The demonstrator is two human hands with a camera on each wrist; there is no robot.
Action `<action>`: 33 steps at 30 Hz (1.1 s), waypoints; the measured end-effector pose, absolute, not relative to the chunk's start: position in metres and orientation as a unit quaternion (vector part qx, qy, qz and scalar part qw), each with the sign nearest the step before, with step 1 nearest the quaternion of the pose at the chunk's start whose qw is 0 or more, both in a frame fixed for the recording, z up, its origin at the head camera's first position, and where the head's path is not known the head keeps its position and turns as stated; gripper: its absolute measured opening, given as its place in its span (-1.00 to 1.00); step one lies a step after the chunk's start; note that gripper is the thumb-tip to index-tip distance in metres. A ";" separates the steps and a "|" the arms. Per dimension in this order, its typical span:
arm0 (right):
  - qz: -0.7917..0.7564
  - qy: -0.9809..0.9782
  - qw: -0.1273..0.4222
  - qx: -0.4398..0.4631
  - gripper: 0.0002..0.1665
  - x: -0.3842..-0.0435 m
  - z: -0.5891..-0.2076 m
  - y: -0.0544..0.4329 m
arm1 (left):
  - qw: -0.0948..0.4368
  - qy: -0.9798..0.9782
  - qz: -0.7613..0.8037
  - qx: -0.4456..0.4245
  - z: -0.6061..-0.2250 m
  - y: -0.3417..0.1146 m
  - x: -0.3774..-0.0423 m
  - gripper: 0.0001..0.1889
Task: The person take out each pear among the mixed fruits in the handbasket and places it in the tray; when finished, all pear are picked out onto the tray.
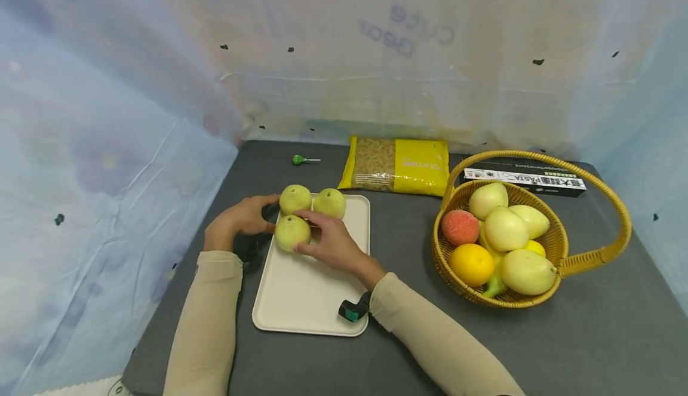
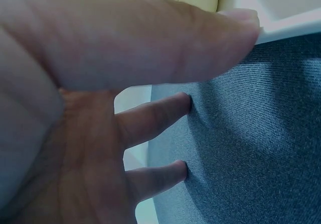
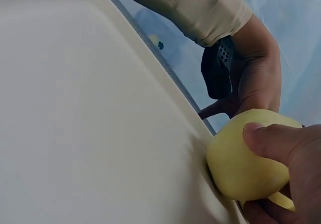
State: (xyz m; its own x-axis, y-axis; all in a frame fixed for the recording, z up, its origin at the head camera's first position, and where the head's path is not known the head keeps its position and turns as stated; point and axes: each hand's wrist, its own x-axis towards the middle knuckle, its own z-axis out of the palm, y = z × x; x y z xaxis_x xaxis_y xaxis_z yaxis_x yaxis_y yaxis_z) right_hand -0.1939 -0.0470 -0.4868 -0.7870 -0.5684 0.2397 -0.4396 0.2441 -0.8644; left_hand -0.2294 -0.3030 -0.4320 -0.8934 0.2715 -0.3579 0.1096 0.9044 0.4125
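Against pale, printed curtains [image 1: 322, 85], on a dark grey table [image 1: 301, 363], your right hand [image 1: 335, 243] grips the near pear [image 1: 290, 235] at the tray's left side.

Your right thumb and fingers curl round that pear; some fingers are hidden beneath it, and the hand is cut off in the right wrist view. Your left hand [image 1: 244, 217] is spread at the left edge of the tray [image 1: 317, 300], thumb straight, two fingertips on the table; whether the thumb touches fruit you cannot tell. Two more pears sit just beyond, the far-left pear [image 1: 295, 198] and the far-right pear [image 1: 329, 203]. On the table, a yellow bag [image 1: 421, 163] lies far, a fruit basket [image 1: 446, 273] right.
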 end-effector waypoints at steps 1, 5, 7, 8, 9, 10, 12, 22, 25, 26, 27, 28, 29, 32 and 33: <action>-0.514 0.794 0.055 -0.321 -0.13 -0.193 -0.486 -0.046 | 0.208 0.953 0.195 0.100 -0.432 -0.303 -0.230 -0.02; -0.480 0.812 0.032 -0.331 -0.12 -0.189 -0.478 -0.037 | 0.210 0.954 0.191 0.095 -0.433 -0.303 -0.231 -0.02; -0.474 0.814 0.030 -0.334 -0.11 -0.184 -0.472 -0.026 | 0.213 0.954 0.190 0.090 -0.433 -0.302 -0.231 -0.02; -0.476 0.812 0.031 -0.337 -0.12 -0.181 -0.467 -0.018 | 0.214 0.954 0.189 0.088 -0.433 -0.302 -0.231 -0.02; -0.478 0.809 0.034 -0.339 -0.12 -0.177 -0.463 -0.010 | 0.215 0.954 0.188 0.087 -0.433 -0.302 -0.231 -0.02; -0.481 0.807 0.037 -0.342 -0.13 -0.173 -0.458 -0.001 | 0.216 0.954 0.187 0.087 -0.433 -0.301 -0.232 -0.02; -0.483 0.802 0.041 -0.350 -0.14 -0.165 -0.448 0.019 | 0.218 0.954 0.188 0.085 -0.434 -0.302 -0.232 -0.01; -0.473 0.803 0.014 -0.363 -0.11 -0.119 -0.398 0.129 | 0.226 0.952 0.191 0.081 -0.433 -0.303 -0.232 -0.01; -0.458 0.820 -0.011 -0.343 -0.07 -0.105 -0.386 0.163 | 0.226 0.952 0.193 0.079 -0.433 -0.303 -0.232 -0.01; -0.454 0.826 -0.018 -0.333 -0.05 -0.101 -0.383 0.173 | 0.226 0.952 0.193 0.079 -0.433 -0.303 -0.232 -0.01; -0.454 0.830 -0.025 -0.322 -0.04 -0.097 -0.380 0.184 | 0.226 0.952 0.193 0.079 -0.433 -0.303 -0.231 0.00; -0.455 0.834 -0.028 -0.311 -0.02 -0.092 -0.377 0.194 | 0.226 0.952 0.192 0.079 -0.433 -0.303 -0.231 0.00; -0.453 0.838 -0.037 -0.301 -0.01 -0.088 -0.375 0.204 | 0.225 0.952 0.191 0.080 -0.433 -0.302 -0.231 0.00; -0.439 0.852 -0.073 -0.277 0.03 -0.078 -0.372 0.230 | 0.223 0.953 0.190 0.080 -0.433 -0.303 -0.230 0.01; -0.431 0.857 -0.086 -0.271 0.04 -0.076 -0.372 0.238 | 0.223 0.953 0.189 0.081 -0.434 -0.303 -0.231 0.01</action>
